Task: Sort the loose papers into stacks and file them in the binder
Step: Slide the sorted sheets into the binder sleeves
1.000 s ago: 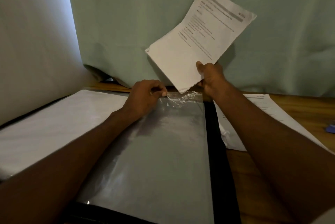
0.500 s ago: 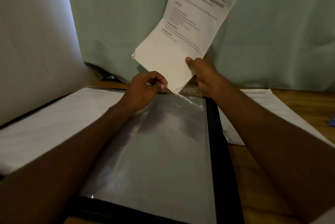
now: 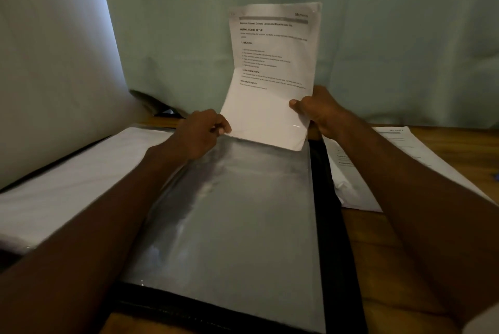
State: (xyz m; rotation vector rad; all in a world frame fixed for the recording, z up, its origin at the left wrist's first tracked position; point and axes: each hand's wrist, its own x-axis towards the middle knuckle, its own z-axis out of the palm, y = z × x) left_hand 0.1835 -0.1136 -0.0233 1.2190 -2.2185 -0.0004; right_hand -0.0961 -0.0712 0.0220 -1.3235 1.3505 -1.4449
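A black binder (image 3: 322, 225) lies open in front of me with a clear plastic sleeve (image 3: 237, 220) on its right half. A printed sheet of paper (image 3: 270, 85) stands nearly upright, its bottom edge at the sleeve's top opening. My right hand (image 3: 318, 112) grips the sheet's lower right edge. My left hand (image 3: 202, 131) pinches the sleeve's top edge at the left, next to the sheet's lower left corner. How far the sheet sits inside the sleeve is unclear.
White filed pages (image 3: 67, 179) cover the binder's left half. A pile of loose printed papers (image 3: 378, 166) lies on the wooden table (image 3: 391, 266) to the right. A green curtain (image 3: 378, 36) hangs close behind the table.
My right hand has turned the sheet from tilted right to nearly upright and lowered its bottom edge to the sleeve's opening. My left hand has stayed on the sleeve's top edge.
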